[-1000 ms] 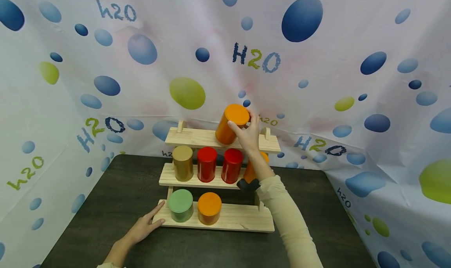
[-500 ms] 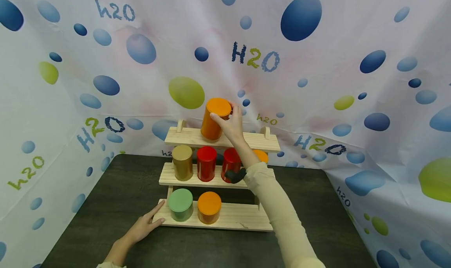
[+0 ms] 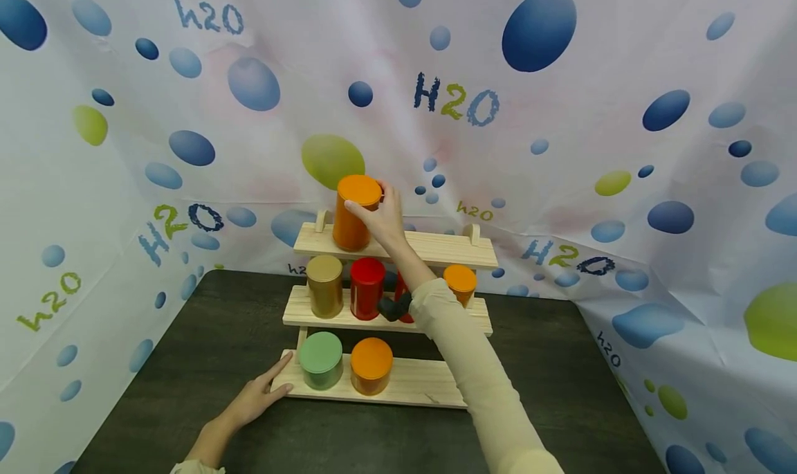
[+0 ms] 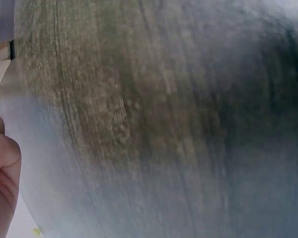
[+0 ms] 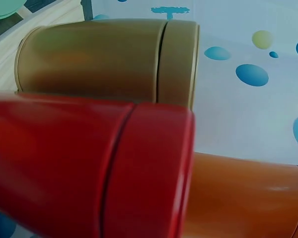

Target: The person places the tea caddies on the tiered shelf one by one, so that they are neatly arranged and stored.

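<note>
In the head view my right hand [image 3: 387, 219] grips a tall orange canister [image 3: 350, 226] near its lid, over the left part of the top shelf [image 3: 436, 247] of a wooden rack. The canister looks nearly upright, its base at the shelf. Part of its orange side [image 5: 243, 193] shows in the right wrist view behind a red canister [image 5: 149, 163]. My left hand [image 3: 252, 399] rests at the left end of the rack's bottom shelf [image 3: 423, 383], thumb apart from the fingers. Only part of that hand [image 4: 2, 163] appears at the left wrist view's edge.
A gold canister [image 3: 325, 288], two red canisters, one mostly behind my right arm, and an orange canister [image 3: 460, 280] line the middle shelf. Below stand a short green canister [image 3: 320, 360] and a short orange one [image 3: 371, 367]. The dark table [image 3: 324, 439] meets a patterned curtain [image 3: 261, 162].
My right hand has carried the tall orange canister leftward along the top shelf, and it now looks more upright. The right forearm moved left with it. The left hand stayed in place.
</note>
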`<state>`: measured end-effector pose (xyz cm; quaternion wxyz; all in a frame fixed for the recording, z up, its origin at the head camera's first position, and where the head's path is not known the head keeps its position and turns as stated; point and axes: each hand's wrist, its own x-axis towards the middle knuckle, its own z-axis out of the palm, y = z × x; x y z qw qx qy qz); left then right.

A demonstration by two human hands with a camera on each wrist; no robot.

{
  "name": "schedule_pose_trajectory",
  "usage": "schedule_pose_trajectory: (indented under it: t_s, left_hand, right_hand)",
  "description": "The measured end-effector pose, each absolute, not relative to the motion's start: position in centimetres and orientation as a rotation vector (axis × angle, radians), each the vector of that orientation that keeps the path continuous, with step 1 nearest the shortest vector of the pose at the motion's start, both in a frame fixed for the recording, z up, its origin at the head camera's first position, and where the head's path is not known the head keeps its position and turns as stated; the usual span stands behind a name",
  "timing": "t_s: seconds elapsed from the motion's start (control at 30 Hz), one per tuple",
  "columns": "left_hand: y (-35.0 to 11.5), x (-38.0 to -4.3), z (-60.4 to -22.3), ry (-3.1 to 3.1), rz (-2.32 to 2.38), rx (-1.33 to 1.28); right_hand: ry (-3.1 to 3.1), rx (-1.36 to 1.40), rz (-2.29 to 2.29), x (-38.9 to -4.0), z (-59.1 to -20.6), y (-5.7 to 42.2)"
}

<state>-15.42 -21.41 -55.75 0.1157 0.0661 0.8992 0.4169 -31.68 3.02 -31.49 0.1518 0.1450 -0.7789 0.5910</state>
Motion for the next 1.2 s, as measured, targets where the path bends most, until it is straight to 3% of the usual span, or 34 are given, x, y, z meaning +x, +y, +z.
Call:
schedule_pose_trajectory:
  t_s: [1.2]
  left_hand:
    - [-21.4, -15.4, -55.9, 2.62, 1.262, 0.2]
  right_hand:
    - [-2.379, 0.408, 1.739, -32.8, -31.6, 1.4]
